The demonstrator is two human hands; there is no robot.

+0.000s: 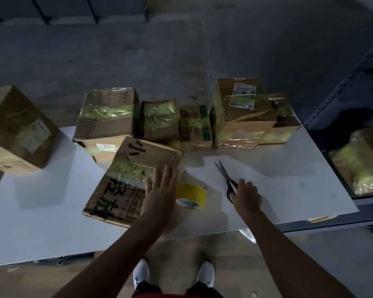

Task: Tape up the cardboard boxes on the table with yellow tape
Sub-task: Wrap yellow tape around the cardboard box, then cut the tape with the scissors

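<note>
Rear boxes (159, 123) show tape; front box (125, 168) taped, seemingly near done. Left hand (159, 188) presses flat; right hand (247, 195) grips scissors (223, 173).

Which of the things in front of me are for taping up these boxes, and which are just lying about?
For the job: printed box under the left hand; yellow tape roll; scissors at the right hand; back row of taped boxes.
Lying about: wrapped parcel in the side rack; plastic scrap below the table edge.
</note>
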